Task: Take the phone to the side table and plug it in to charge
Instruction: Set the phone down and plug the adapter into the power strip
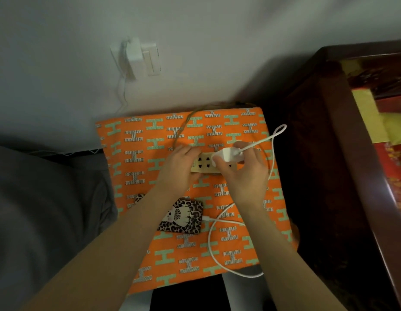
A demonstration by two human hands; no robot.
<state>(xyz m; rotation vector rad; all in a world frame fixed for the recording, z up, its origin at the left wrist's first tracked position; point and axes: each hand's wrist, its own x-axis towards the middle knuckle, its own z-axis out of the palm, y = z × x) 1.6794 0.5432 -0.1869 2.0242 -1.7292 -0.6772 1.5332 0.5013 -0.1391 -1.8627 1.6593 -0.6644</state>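
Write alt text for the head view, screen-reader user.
Right hand presses a white charger adapter into a beige power strip that the left hand steadies on an orange-patterned side table. A leopard-print-cased phone, with the white cable attached, lies nearer the viewer.

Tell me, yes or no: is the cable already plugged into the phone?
Yes. The white cable ends in a connector seated in the right edge of the phone, which lies on the orange cloth.

Repeated letter "H" motif across the orange cloth (235, 223), no other readable text
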